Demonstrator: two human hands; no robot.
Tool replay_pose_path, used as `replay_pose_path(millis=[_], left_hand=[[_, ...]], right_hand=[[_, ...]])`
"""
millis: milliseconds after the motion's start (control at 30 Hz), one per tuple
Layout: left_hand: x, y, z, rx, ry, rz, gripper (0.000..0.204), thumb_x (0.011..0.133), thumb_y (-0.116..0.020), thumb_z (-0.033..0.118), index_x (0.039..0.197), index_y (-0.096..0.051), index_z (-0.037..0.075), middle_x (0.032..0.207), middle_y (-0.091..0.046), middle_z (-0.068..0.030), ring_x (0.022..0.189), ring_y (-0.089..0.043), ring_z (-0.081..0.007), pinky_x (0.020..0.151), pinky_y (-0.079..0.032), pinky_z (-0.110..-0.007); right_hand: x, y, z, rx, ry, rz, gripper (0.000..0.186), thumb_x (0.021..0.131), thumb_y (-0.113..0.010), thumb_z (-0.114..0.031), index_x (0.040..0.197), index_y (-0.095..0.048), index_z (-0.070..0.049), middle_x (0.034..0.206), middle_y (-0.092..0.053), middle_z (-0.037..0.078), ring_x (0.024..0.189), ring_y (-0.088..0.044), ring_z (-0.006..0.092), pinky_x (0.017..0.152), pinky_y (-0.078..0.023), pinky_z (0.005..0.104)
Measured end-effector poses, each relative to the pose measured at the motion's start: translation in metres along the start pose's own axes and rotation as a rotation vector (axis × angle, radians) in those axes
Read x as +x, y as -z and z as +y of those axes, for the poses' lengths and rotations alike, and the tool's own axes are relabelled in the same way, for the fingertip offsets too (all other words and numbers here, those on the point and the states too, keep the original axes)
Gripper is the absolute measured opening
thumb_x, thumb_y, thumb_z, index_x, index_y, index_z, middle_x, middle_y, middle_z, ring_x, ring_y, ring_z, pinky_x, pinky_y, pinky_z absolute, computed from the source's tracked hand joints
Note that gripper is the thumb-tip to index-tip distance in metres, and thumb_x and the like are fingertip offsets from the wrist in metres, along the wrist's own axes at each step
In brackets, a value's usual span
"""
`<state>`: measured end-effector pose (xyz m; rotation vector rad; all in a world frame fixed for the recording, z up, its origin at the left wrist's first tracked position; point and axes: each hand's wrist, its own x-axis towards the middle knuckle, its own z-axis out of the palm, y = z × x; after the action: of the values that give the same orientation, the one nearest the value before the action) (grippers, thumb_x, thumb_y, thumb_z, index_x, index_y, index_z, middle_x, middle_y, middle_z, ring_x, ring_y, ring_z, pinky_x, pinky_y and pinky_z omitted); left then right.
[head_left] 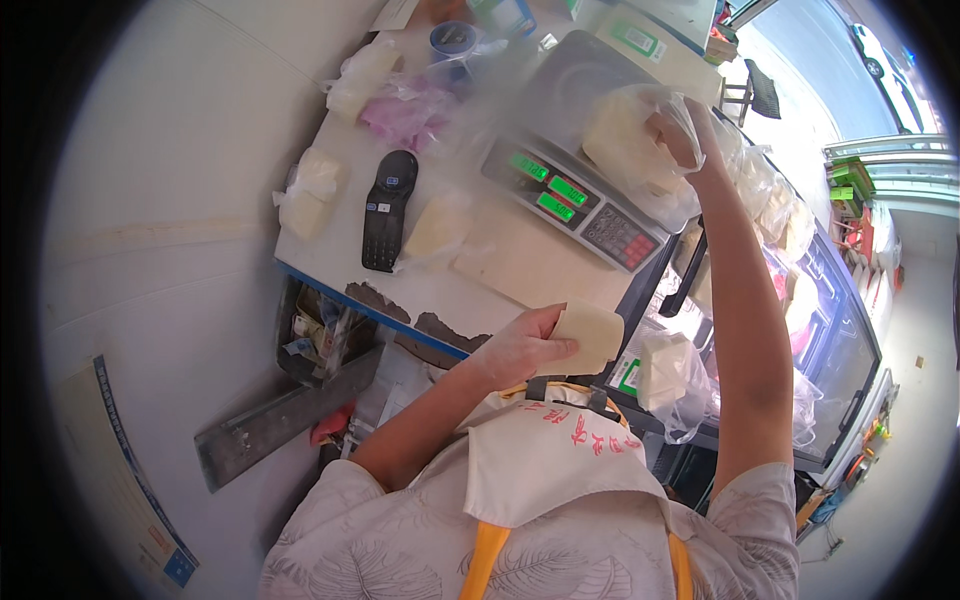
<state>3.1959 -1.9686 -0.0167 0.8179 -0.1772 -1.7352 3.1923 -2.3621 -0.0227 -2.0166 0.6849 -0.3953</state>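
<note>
My left hand [522,347] is closed on a small stack of pale, flat sheets that look like dough wrappers [596,338], held just off the table's front edge. Farther off, my right arm reaches over a digital scale [600,213] with lit green displays. On its plate sits a clear plastic bag [622,140] with pale, flat contents like more wrappers. My right hand [678,138] is closed at the bag's mouth, with a loop of the plastic around it; the fingertips are partly hidden by the film.
A black phone-like handset [388,212] lies on the table [335,235], left of the scale. Bagged pale blocks [308,192] and a pink bag [405,112] stand along the left side. At right, a display case [835,330] holds more bagged goods. An open drawer [285,425] juts out below.
</note>
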Motion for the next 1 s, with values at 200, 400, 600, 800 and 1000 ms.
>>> replay_pose_path(millis=[200, 400, 600, 800, 1000], left_hand=[[0.008, -0.002, 0.002, 0.029, -0.013, -0.022, 0.046, 0.105, -0.063, 0.006, 0.149, -0.053, -0.002, 0.137, -0.068, -0.0106, 0.126, -0.067, -0.0188, 0.112, -0.053, -0.037], [0.002, 0.0, 0.007, 0.12, -0.051, -0.075, 0.054, 0.105, -0.065, 0.003, 0.156, -0.048, -0.001, 0.143, -0.065, -0.011, 0.131, -0.065, -0.0197, 0.115, -0.051, -0.038], [-0.001, -0.021, -0.002, 0.172, -0.004, -0.17, 0.056, 0.104, -0.062, -0.001, 0.158, -0.045, -0.002, 0.15, -0.06, -0.0123, 0.136, -0.061, -0.0194, 0.116, -0.05, -0.039], [-0.005, -0.031, -0.008, 0.357, 0.189, -0.154, 0.049, 0.107, -0.059, 0.003, 0.154, -0.049, -0.003, 0.145, -0.065, -0.0125, 0.13, -0.065, -0.0204, 0.113, -0.052, -0.039], [0.001, -0.031, -0.025, 0.317, 0.139, -0.148, 0.04, 0.109, -0.059, 0.007, 0.147, -0.056, -0.006, 0.14, -0.068, -0.0158, 0.126, -0.069, -0.022, 0.11, -0.054, -0.037]], right_hand=[[-0.004, 0.012, 0.01, -0.514, 0.346, 0.184, 0.019, 0.093, -0.071, -0.01, 0.107, -0.077, 0.0, 0.089, -0.078, 0.014, 0.082, -0.075, 0.0242, 0.077, -0.057, 0.0371], [-0.151, 0.019, -0.108, -0.18, -0.257, 0.274, 0.027, 0.101, -0.071, -0.023, 0.114, -0.078, 0.0, 0.09, -0.079, 0.01, 0.082, -0.074, 0.0181, 0.079, -0.057, 0.0344], [-0.29, -0.03, -0.065, 0.697, -0.91, -0.168, 0.055, 0.112, -0.057, -0.052, 0.124, -0.074, -0.001, 0.111, -0.075, 0.008, 0.099, -0.07, 0.0155, 0.086, -0.057, 0.0329], [-0.326, -0.038, -0.042, 1.132, -0.746, 0.051, 0.026, 0.102, -0.079, -0.017, 0.124, -0.073, -0.005, 0.109, -0.077, 0.002, 0.096, -0.073, 0.0092, 0.084, -0.058, 0.027], [-0.333, 0.015, -0.095, 0.795, -0.496, 0.188, 0.025, 0.101, -0.077, -0.004, 0.125, -0.073, 0.0, 0.108, -0.08, 0.006, 0.099, -0.074, 0.0107, 0.088, -0.058, 0.0271]])
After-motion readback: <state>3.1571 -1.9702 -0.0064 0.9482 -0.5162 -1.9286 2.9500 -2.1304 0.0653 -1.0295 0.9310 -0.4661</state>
